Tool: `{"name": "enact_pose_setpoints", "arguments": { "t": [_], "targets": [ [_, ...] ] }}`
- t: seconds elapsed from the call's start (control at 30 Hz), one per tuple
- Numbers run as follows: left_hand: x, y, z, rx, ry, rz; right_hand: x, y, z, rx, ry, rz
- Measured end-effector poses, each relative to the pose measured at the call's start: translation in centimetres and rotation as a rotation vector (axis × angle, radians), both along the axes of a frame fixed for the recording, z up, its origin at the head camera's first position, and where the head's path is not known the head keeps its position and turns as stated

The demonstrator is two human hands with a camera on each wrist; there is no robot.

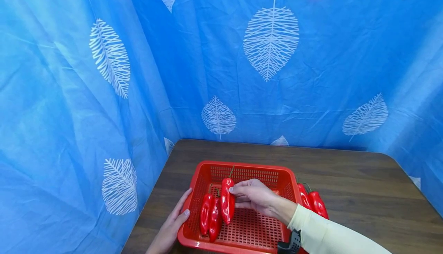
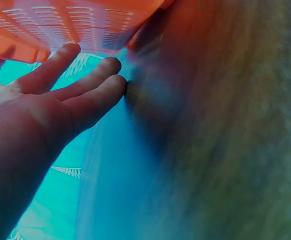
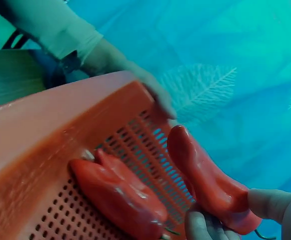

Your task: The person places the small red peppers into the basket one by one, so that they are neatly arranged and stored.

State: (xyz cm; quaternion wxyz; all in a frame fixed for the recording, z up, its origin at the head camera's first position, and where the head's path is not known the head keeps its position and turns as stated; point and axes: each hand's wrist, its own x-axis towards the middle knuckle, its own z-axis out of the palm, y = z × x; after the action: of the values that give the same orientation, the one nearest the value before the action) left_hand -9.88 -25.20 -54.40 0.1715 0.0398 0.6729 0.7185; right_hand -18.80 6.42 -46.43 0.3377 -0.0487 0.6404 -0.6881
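Note:
In the head view, a red plastic basket [image 1: 238, 164] with slotted walls stands on the table. My right hand [image 1: 254, 196] pinches a red pepper [image 1: 227, 200] between thumb and fingers, above the basket's floor. The right wrist view shows this pepper [image 3: 205, 180] near its stem end, tilted over the basket. Two more red peppers [image 1: 206, 212] [image 1: 215, 220] lie side by side in the basket's left part. My left hand [image 1: 169, 225] rests against the basket's left side, thumb at the rim. Its fingers [image 2: 93, 97] are straight in the left wrist view.
Right of the basket, more red peppers [image 1: 317, 204] lie on the brown wooden table [image 1: 363, 192], partly hidden by the basket and my right sleeve [image 1: 328, 229]. Blue cloth [image 1: 311, 73] with white leaf prints hangs behind and to the left.

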Motion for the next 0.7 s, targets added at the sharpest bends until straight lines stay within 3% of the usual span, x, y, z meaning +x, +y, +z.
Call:
{"name": "enact_pose_setpoints", "arguments": {
  "t": [0.37,0.7],
  "targets": [
    [0.1,0.0,-0.1,0.02,0.003,-0.016,-0.2,-1.3,-3.5,0.052,-0.027,-0.003],
    [0.1,0.0,-0.2,0.014,0.022,-0.008,-0.3,-1.7,-4.0,0.088,-0.026,-0.029]
  ]
}}
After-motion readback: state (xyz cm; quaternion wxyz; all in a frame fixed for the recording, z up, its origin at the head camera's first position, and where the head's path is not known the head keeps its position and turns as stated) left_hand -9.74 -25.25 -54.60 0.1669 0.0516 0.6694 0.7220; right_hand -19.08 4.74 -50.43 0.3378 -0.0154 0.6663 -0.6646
